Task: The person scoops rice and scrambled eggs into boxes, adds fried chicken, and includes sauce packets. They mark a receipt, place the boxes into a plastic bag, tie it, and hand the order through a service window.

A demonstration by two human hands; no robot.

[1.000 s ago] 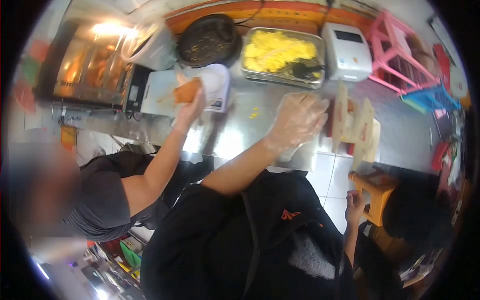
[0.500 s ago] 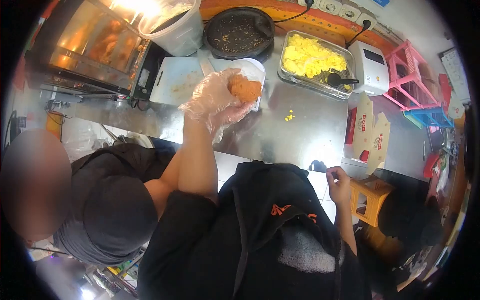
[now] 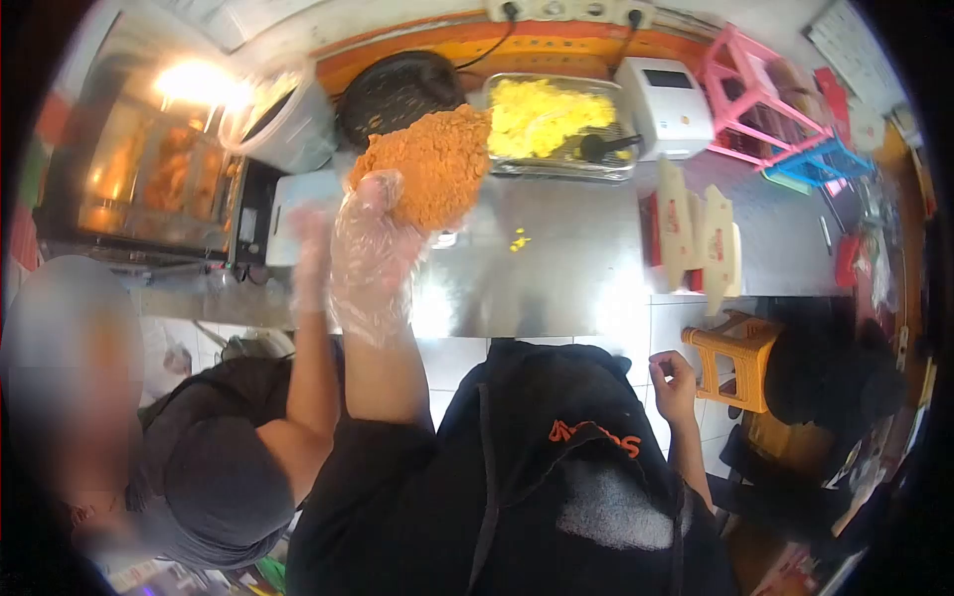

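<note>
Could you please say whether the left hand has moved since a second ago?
Yes, leftward: the left hand was in front of the tray and is now to its left.

Passage is available over the shiny steel worktop (image 3: 566,283), past small yellow crumbs (image 3: 520,239), between the plastic-gloved left hand (image 3: 373,243) and a red-and-cream cardboard box (image 3: 717,243), with a rectangular metal tray (image 3: 566,173) obstructing behind and a co-worker's blurred hand (image 3: 311,250) leftward.
</note>
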